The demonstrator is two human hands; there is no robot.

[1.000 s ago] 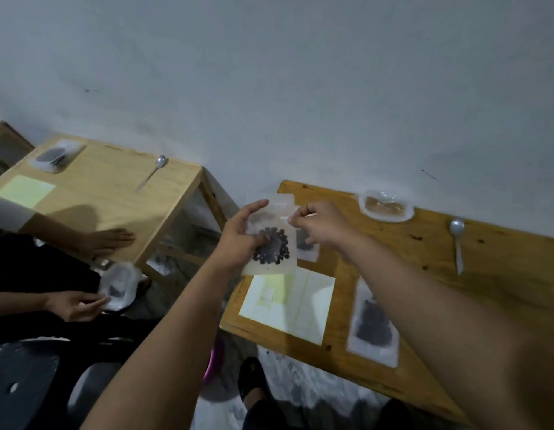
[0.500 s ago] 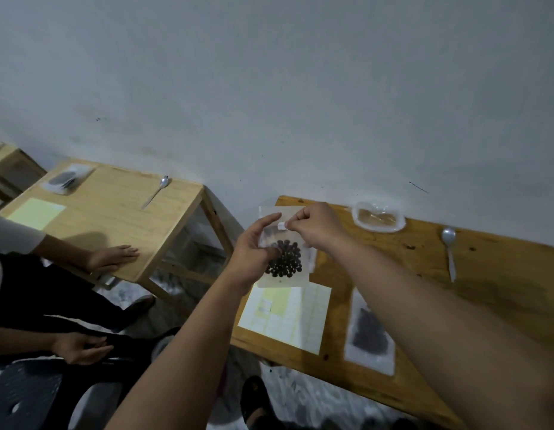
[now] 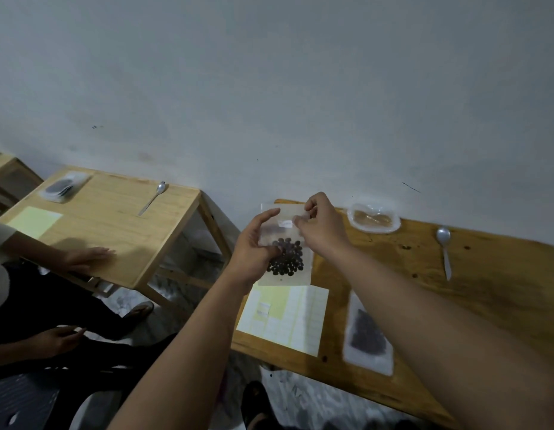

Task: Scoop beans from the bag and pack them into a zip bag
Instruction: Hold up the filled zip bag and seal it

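Item: zip bag [image 3: 288,276], clear, held upright in the air over the near-left corner of the table [image 3: 455,290]; beans [image 3: 286,259], dark, settled in its lower half, probably the reason for keeping it vertical, the mouth free of the load; left hand [image 3: 254,252] gripped the bag's left edge, thumb across the front, as a steady; right hand [image 3: 323,231] pinched the top strip beside a small white label [image 3: 285,223], seemingly to press seal or label; spoon [image 3: 444,249] laid aside, well apart; filled bag [image 3: 367,336] flat on the table; label sheet [image 3: 285,318] below the hands.
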